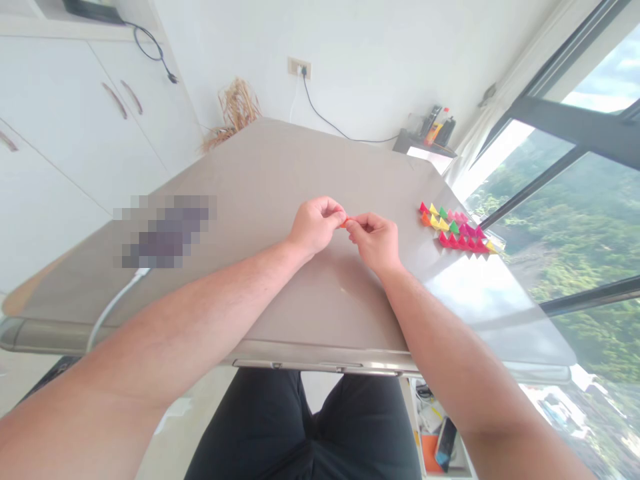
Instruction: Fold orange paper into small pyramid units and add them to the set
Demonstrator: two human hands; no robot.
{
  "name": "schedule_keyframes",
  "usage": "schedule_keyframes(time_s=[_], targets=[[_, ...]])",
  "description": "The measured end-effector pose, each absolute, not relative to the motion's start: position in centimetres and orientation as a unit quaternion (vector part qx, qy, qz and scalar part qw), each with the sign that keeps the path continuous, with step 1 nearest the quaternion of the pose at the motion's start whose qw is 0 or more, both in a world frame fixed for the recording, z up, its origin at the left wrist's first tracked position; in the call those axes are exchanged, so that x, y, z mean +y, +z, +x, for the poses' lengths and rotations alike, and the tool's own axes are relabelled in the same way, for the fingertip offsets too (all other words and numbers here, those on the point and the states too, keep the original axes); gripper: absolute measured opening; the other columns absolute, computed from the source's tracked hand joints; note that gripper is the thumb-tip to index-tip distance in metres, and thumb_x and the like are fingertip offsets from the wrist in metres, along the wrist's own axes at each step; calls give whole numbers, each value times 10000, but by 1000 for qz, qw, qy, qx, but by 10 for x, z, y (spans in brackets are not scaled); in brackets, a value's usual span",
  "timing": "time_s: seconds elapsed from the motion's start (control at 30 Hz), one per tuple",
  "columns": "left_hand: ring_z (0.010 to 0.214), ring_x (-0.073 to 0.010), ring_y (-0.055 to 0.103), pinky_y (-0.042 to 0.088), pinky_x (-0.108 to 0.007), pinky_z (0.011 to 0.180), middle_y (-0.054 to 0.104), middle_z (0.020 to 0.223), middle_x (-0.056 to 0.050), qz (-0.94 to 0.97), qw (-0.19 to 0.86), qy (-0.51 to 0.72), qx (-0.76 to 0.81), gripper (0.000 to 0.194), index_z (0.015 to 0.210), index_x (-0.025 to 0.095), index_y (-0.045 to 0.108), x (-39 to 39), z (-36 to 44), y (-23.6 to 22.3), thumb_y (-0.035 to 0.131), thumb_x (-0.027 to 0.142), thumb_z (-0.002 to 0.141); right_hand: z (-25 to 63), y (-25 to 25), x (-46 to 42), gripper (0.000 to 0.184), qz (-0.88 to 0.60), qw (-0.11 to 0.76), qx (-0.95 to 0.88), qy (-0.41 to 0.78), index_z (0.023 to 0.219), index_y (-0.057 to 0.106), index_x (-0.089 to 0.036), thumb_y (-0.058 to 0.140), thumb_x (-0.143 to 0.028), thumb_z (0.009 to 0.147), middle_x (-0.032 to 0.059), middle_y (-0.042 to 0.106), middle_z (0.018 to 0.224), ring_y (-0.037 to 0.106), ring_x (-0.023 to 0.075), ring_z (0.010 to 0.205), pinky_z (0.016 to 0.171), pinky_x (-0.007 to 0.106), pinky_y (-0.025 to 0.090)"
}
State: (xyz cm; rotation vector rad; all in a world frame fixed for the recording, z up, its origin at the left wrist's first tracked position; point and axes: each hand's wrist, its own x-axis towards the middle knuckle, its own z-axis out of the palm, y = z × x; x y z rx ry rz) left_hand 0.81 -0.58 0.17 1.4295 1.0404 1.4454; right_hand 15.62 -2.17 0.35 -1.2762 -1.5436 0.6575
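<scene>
Over the middle of the table, my left hand (320,223) and my right hand (373,237) meet at the fingertips. Between them is a small orange piece of folded paper (344,225), pinched from both sides. Most of the piece is hidden by my fingers, so its exact shape does not show. To the right of my hands stand rows of small folded paper pieces (460,243) with pointed tips, in red, pink, yellow, green, orange and magenta.
A blurred-out dark object (167,233) with a white cable (117,300) lies at the table's left. At the back right a small dark stand (425,145) holds bottles. A window (575,200) borders the right side, cabinets (65,107) the left. An open drawer (440,433) sits below.
</scene>
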Motion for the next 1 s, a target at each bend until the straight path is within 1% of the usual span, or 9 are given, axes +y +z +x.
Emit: schedule_keyframes(time_s=[0.13, 0.27, 0.33, 0.43, 0.53, 0.6, 0.7, 0.77, 1.0], targets=[[732, -151, 675, 543, -298, 702, 727, 777, -25, 588, 381, 571, 428, 75, 771, 188, 665, -6, 9, -1, 692, 240, 819, 159, -1, -18, 225, -540, 506, -613, 277, 815, 786, -208, 707, -419, 807, 13, 730, 666, 701, 191, 678, 690, 313, 538], [657, -172, 703, 557, -308, 617, 737, 769, -40, 576, 406, 540, 460, 148, 788, 192, 664, -7, 11, -3, 698, 314, 865, 162, -1, -18, 203, -552, 500, -627, 226, 848, 816, -225, 699, -387, 815, 18, 774, 750, 722, 197, 740, 740, 317, 545], [646, -181, 717, 577, -323, 624, 742, 763, -45, 567, 422, 531, 467, 142, 793, 186, 673, -7, 10, -2, 695, 300, 873, 162, -1, -20, 209, -545, 482, -656, 201, 880, 829, -238, 668, -364, 835, 13, 789, 799, 719, 191, 765, 751, 312, 539], [705, -186, 739, 610, -340, 701, 758, 796, -44, 559, 424, 542, 462, 90, 817, 180, 702, -6, 9, -2, 704, 257, 864, 161, -1, -22, 227, -524, 466, -689, 181, 879, 834, -247, 624, -331, 857, 7, 792, 827, 704, 179, 764, 753, 308, 530], [756, -188, 745, 616, -357, 776, 770, 818, -34, 578, 415, 535, 455, 64, 850, 188, 742, -7, 8, -2, 694, 229, 862, 162, -2, -20, 193, -521, 475, -679, 206, 867, 827, -238, 664, -334, 826, 10, 787, 820, 706, 184, 779, 775, 316, 543], [807, -202, 748, 606, -374, 833, 779, 842, -29, 607, 404, 519, 446, 65, 878, 199, 764, -7, 7, -2, 722, 227, 837, 164, -3, -17, 191, -526, 483, -659, 235, 867, 817, -228, 687, -353, 805, 13, 774, 791, 708, 191, 775, 782, 333, 558], [915, -232, 749, 581, -390, 905, 793, 912, -34, 650, 376, 501, 430, 174, 932, 214, 775, -9, 7, -2, 807, 256, 766, 168, -4, -14, 205, -527, 494, -631, 281, 855, 792, -208, 706, -381, 785, 21, 753, 764, 694, 190, 735, 739, 350, 577], [941, -239, 746, 573, -391, 908, 793, 944, -45, 666, 357, 497, 427, 215, 947, 215, 767, -9, 6, -2, 827, 277, 750, 169, -5, -12, 205, -518, 501, -618, 315, 847, 774, -197, 730, -380, 764, 26, 749, 770, 683, 179, 709, 701, 346, 585], [898, -216, 737, 571, -376, 863, 780, 929, -49, 674, 354, 492, 423, 169, 906, 202, 735, -10, 5, -2, 804, 266, 765, 167, -3, -12, 181, -484, 516, -597, 378, 795, 723, -182, 788, -328, 712, 25, 740, 762, 692, 165, 703, 654, 321, 590]])
